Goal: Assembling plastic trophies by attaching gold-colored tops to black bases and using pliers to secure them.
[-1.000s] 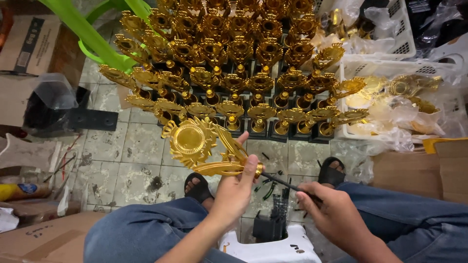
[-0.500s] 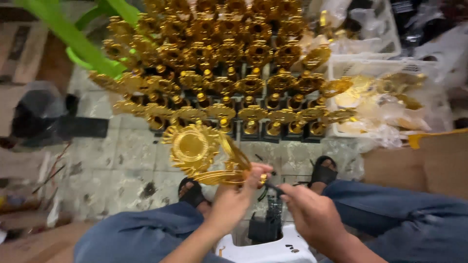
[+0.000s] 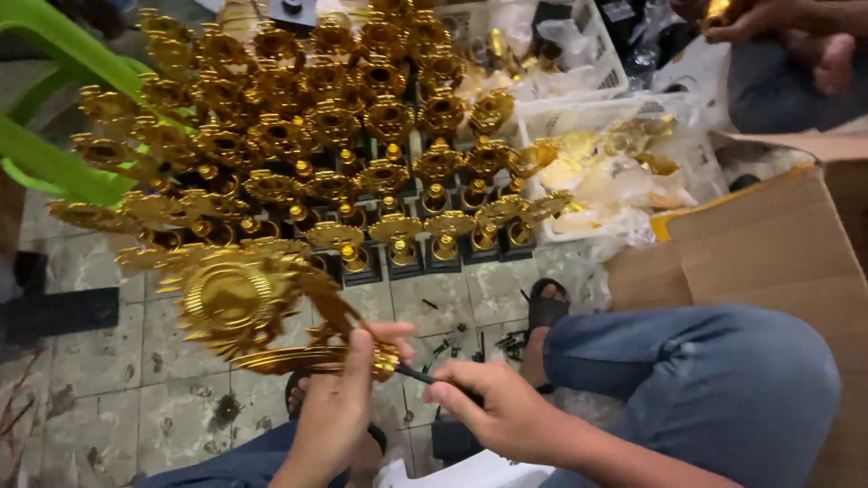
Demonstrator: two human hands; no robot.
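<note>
A: Two hands work at the lower centre of the view. What bounds the space around them?

B: Rows of finished gold trophies (image 3: 362, 154) on black bases close off the far side. A white basket (image 3: 579, 117) of bagged gold parts and a cardboard box (image 3: 759, 244) stand to the right, and a green plastic chair (image 3: 54, 99) edges in at upper left. Bare tiled floor (image 3: 99, 380) lies open to the left. The person's jeans-clad knee (image 3: 687, 380) fills the lower right.

A: How does the left hand grip?

B: The left hand (image 3: 339, 411) is clenched around the base of a gold trophy top (image 3: 249, 307), thumb pressed on the upper side. The piece, a round medallion framed by leaves, is held tilted, just in front of the nearest trophy row.

A: And the right hand?

B: The right hand (image 3: 502, 411) pinches a thin dark tool (image 3: 420, 372), fingers closed on its shaft. The tip meets the base of the gold piece beside the left thumb.

A: Anyone else?

B: Another person's hand (image 3: 750, 18) shows at the upper right corner, well apart.
</note>
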